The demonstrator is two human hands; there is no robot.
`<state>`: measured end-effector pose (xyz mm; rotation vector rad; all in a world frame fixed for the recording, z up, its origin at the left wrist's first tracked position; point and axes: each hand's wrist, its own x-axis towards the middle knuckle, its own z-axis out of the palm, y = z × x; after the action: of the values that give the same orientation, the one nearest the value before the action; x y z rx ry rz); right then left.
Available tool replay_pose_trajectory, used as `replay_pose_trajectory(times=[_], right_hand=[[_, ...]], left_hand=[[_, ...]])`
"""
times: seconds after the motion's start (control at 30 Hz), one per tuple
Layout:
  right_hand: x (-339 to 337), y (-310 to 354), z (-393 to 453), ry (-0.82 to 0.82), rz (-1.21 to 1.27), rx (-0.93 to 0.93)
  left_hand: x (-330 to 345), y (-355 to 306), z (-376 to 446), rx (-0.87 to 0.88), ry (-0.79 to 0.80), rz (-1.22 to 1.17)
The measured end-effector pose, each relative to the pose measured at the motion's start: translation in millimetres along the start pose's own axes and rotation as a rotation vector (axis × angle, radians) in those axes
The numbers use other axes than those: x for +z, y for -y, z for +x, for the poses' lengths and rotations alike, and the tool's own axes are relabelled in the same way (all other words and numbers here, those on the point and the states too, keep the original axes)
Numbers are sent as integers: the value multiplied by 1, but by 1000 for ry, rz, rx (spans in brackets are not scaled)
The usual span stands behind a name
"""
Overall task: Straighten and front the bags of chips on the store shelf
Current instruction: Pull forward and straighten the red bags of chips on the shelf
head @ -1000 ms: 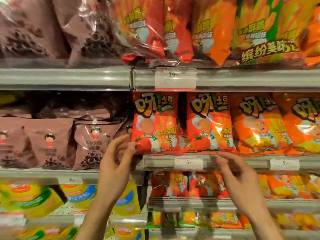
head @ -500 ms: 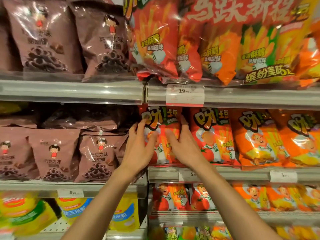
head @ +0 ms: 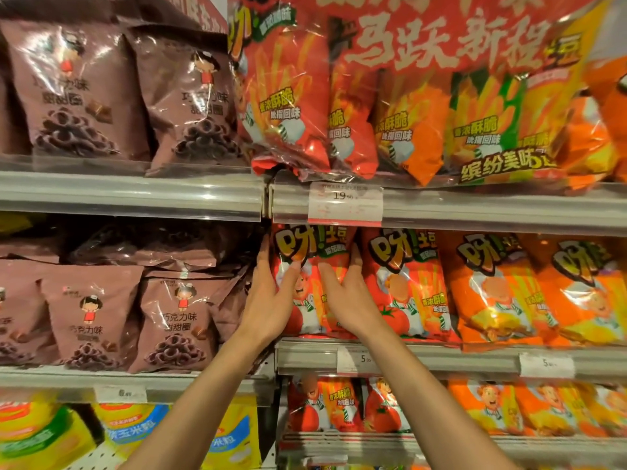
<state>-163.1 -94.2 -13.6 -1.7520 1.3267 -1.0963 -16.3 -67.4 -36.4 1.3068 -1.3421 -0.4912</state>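
Note:
A red tomato-flavour chip bag (head: 314, 252) stands upright at the left end of the middle right shelf (head: 441, 359). My left hand (head: 271, 300) grips the bag's left edge, thumb across the front. My right hand (head: 349, 300) grips its right edge, fingers slipped between it and the neighbouring red bag (head: 403, 283). Orange bags (head: 492, 290) of the same brand continue to the right in the row.
Brown chocolate-ring bags (head: 176, 320) fill the middle left shelf, close beside my left hand. Large multipacks (head: 424, 106) hang over the upper shelf rail (head: 492, 208), with a price tag (head: 344, 203). Yellow bags (head: 234, 435) and more red bags (head: 322, 405) sit below.
Both hands rose from the shelf's lower rail onto the leftmost red bag and closed on its two sides. The view tilted upward and moved closer.

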Motion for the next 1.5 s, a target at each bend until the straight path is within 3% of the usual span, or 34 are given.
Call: replay_pose_trajectory(times=[0.4,0.53,0.67,0.9,1.1,1.2,1.3,1.5], right_hand=[[-1,-1,-5,-3,-126,-41],[-7,-2,-22,-153,-315,-330],[-10,-14,-17,-159,-675,-572],[-11,-21,-13,-108,-906,-537],[-21,-13,-19,-56,-800,-555],[-38,-13,-28,-241,-799,-563],[-57,-29,-31,-390,-896,-416],[-51,-61,-28,-321,-1022,-288]], left_hand=[[-2,3,-9,11,1,40],[-8,-4,-19,203,-119,212],[-13,-1,-15,366,-28,426],[-13,7,-10,371,-27,563],[-15,5,-11,380,-26,582],[-15,-3,-16,428,-85,638],[-5,-9,-19,485,-78,720],[14,0,-17,417,-49,853]])
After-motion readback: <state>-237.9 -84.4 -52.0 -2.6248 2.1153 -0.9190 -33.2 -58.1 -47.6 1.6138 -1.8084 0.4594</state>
